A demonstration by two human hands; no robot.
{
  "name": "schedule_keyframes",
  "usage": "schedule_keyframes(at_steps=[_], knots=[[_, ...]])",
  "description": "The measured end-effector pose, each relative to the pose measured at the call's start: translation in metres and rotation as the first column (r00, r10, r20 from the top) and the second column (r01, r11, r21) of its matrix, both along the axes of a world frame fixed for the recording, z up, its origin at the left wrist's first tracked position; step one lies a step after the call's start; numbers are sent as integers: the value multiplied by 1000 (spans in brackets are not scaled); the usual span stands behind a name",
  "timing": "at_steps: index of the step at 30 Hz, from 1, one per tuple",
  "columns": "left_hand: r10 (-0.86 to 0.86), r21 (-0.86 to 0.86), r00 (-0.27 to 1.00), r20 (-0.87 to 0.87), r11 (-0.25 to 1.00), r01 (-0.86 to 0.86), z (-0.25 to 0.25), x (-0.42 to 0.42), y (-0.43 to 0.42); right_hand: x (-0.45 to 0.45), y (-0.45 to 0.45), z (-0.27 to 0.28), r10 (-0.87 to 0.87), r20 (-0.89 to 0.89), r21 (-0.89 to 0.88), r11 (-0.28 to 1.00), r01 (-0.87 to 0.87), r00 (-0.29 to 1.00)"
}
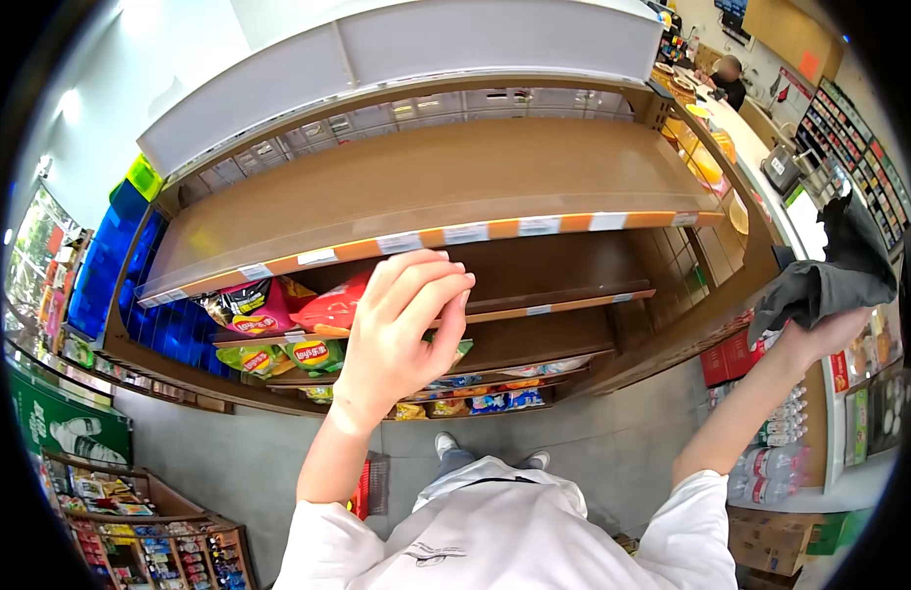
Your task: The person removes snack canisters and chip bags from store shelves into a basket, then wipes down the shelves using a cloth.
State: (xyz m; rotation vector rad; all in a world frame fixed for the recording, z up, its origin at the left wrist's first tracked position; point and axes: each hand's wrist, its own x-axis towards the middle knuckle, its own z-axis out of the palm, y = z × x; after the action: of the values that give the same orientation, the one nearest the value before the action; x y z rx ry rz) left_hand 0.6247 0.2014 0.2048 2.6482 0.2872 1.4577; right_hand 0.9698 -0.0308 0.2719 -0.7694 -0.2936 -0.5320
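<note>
My left hand (401, 320) is raised in front of the shelving, its fingers loosely curled and drawn in toward the thumb. Nothing shows in it. Behind it, a red snack bag (329, 307) and a black-and-pink chip bag (262, 305) sit on the second shelf (563, 270). Out at the far right, my right hand (837, 329) grips a dark grey cloth (834, 275), which bunches above the fingers and hangs beside the unit's end. The brown top shelf (416, 182) has price labels along its orange front strip.
Green chip bags (316, 354) and other snacks fill parts of the lower shelves. A red basket (370, 487) stands on the grey floor near my feet. Bottled water packs (770, 472) and a counter (760, 187) are to the right, with a person (728, 84) behind.
</note>
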Motion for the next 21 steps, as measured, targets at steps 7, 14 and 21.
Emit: schedule_keyframes(at_steps=[7, 14, 21], knots=[[110, 72, 993, -38, 992, -107, 8, -13, 36, -34, 57, 39, -438, 237, -124, 872, 474, 868], [107, 5, 991, -81, 994, -107, -4, -8, 44, 6, 124, 84, -329, 631, -318, 716, 622, 702], [164, -12, 984, -76, 986, -165, -12, -5, 42, -11, 184, 31, 553, 191, -860, -304, 410, 811]])
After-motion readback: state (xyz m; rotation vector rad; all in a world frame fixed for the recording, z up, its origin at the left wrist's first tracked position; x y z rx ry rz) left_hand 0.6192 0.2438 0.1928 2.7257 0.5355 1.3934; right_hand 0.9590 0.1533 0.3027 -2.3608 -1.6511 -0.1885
